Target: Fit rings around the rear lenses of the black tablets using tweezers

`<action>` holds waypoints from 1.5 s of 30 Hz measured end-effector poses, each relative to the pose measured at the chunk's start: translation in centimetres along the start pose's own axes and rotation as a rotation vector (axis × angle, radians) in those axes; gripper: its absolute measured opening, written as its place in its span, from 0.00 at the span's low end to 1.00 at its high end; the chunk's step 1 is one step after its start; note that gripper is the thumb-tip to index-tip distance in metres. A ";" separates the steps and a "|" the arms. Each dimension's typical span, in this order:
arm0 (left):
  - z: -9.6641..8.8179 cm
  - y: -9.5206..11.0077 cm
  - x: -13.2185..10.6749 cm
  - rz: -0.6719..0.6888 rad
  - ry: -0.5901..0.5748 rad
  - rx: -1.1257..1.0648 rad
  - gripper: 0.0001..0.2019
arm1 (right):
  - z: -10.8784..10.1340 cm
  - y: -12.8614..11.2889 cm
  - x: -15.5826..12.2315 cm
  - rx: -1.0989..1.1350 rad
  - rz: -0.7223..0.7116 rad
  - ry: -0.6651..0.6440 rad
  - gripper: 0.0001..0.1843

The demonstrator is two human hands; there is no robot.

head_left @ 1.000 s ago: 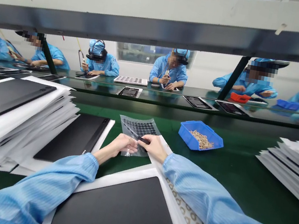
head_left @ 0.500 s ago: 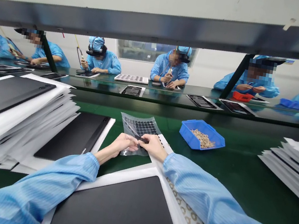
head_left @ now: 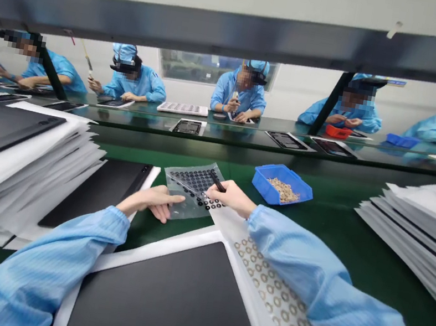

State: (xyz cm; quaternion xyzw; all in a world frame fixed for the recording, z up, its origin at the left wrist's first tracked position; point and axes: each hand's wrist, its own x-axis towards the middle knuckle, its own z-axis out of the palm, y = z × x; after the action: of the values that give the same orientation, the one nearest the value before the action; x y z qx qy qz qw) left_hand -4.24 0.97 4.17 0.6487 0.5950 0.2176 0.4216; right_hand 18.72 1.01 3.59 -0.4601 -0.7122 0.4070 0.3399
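Apart now, vs. close tog. 0.5 s ago: my L hand & R hand. L's fingers spread, by lower left of clear plastic bag w/ small black rings, mid-frame. R's clamped on slim black tool, bag's right side. Dark-grey rectangular panel, bottom ctr.

Far bench: one white tray, dark round spots; two red bins, one blue bin between. Behind: several co-workers, blue workwear; pale wall, one window. Overhead: one pale beam, running crosswise.
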 end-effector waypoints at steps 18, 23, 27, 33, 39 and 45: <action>9.7 2.4 -10.4 0.833 -0.445 0.343 0.14 | 3.2 -3.1 -22.8 0.155 0.471 -0.032 0.06; 10.2 2.0 -9.8 0.846 -0.448 0.373 0.15 | 3.7 -3.4 -23.1 0.163 0.506 0.005 0.05; 10.3 1.9 -9.9 0.853 -0.450 0.388 0.15 | 3.8 -3.3 -23.2 0.149 0.520 0.024 0.05; 10.5 1.9 -9.9 0.840 -0.454 0.397 0.15 | 3.9 -3.4 -23.3 0.028 0.507 0.037 0.07; 10.6 1.8 -9.8 0.849 -0.447 0.406 0.15 | 4.4 -4.1 -23.3 -0.036 0.480 0.087 0.09; 10.5 1.6 -9.8 0.869 -0.448 0.404 0.15 | 4.5 -4.5 -23.3 -0.064 0.436 0.114 0.10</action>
State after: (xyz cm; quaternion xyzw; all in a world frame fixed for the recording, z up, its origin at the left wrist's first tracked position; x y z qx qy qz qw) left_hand 3.04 -11.36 1.85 0.9344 0.1968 0.1094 0.2760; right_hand 21.21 -23.04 3.08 -0.6362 -0.5879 0.4211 0.2688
